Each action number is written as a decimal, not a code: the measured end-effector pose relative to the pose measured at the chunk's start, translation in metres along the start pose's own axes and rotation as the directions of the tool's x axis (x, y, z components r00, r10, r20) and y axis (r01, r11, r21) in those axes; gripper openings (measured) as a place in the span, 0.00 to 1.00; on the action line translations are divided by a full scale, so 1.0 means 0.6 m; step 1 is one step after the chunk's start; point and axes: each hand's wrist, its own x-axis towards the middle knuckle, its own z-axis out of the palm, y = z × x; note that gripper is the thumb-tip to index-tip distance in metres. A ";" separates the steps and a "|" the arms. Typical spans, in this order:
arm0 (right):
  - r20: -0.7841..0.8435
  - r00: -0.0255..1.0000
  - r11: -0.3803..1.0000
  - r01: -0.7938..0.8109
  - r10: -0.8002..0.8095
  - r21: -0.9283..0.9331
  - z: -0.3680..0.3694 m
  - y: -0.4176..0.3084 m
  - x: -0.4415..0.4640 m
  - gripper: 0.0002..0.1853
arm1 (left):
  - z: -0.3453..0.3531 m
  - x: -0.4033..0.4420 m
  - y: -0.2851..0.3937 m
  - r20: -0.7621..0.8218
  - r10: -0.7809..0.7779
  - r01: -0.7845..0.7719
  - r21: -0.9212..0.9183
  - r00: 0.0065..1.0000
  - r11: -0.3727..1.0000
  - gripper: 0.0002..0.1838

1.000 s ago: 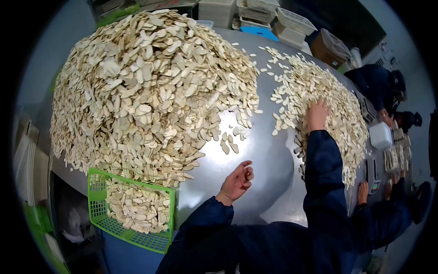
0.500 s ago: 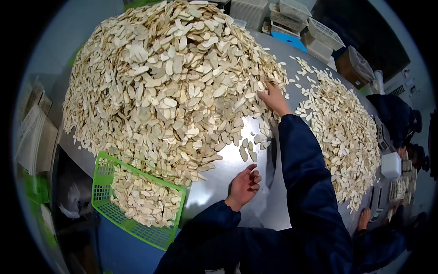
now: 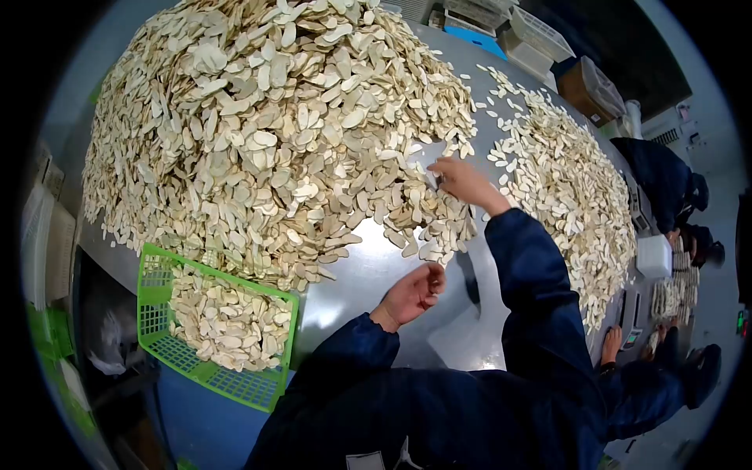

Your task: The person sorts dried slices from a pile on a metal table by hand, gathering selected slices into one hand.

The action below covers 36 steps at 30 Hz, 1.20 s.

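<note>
A large heap of pale, flat, oval dried slices [image 3: 258, 149] covers much of the metal table [image 3: 352, 286]. At the heap's right edge, my right hand [image 3: 470, 186] reaches out with bent fingers, its fingertips over a small bare patch of metal. Loose slices lie just below it, and I see none held. My left hand [image 3: 411, 294] hovers over bare metal near the front, loosely curled with its fingers apart and nothing in it. To its left, a green plastic basket [image 3: 288, 345] contains more slices and tilts at the table edge.
A second, smaller slice pile [image 3: 568, 204] lies to the right. Beyond it are a white box [image 3: 653, 256] and a scale [image 3: 631, 337]. Co-workers in dark clothes [image 3: 654, 176] are at the right; one person's hand [image 3: 611, 345] rests near the scale. Plastic crates [image 3: 536, 35] stand at the back.
My right hand has drawn back toward me and left, and slices by the heap's right edge have shifted toward me. My left hand has turned slightly. The whole view has shifted.
</note>
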 end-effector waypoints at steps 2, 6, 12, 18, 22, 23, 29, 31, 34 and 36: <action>-0.037 0.964 0.964 0.264 -0.263 0.020 0.039 -0.053 -0.033 0.22 | 0.001 -0.007 -0.004 0.101 -0.112 0.092 0.184 0.989 0.979 0.14; 0.141 0.944 0.948 0.310 -0.298 -0.076 0.052 -0.137 -0.153 0.19 | 0.012 -0.013 0.001 0.268 -0.234 0.122 0.375 0.934 0.919 0.17; 0.032 0.999 0.987 0.038 -0.033 -0.158 0.016 -0.083 -0.242 0.18 | 0.029 -0.015 0.000 0.220 -0.293 0.186 0.404 0.931 0.896 0.11; -0.192 0.981 0.995 -0.053 0.036 -0.087 0.081 -0.117 -0.233 0.21 | 0.030 -0.027 0.005 0.287 -0.495 0.290 0.536 0.820 0.792 0.17; 0.040 0.989 0.988 0.147 -0.144 -0.054 0.096 -0.175 -0.259 0.16 | 0.036 -0.030 0.001 0.210 -0.701 0.348 0.750 0.681 0.563 0.15; 0.060 0.990 0.990 0.129 -0.126 -0.052 0.093 -0.169 -0.266 0.14 | 0.035 -0.029 0.000 0.216 -0.703 0.351 0.745 0.677 0.567 0.15; -0.246 0.953 0.977 -0.140 0.177 0.163 0.074 -0.124 -0.252 0.14 | 0.034 -0.023 -0.002 0.195 -0.733 0.374 0.758 0.651 0.534 0.15; -0.227 0.921 0.935 -0.262 0.316 0.238 0.086 -0.149 -0.210 0.15 | 0.032 -0.022 -0.003 0.219 -0.729 0.371 0.745 0.649 0.554 0.15; -0.378 0.903 0.979 -0.192 0.206 0.073 0.123 -0.185 -0.161 0.16 | 0.030 -0.026 0.000 0.228 -0.720 0.358 0.746 0.655 0.562 0.15; -0.319 0.932 0.985 -0.157 0.170 0.067 0.142 -0.190 -0.145 0.14 | 0.033 -0.027 0.003 0.197 -0.733 0.377 0.755 0.651 0.537 0.16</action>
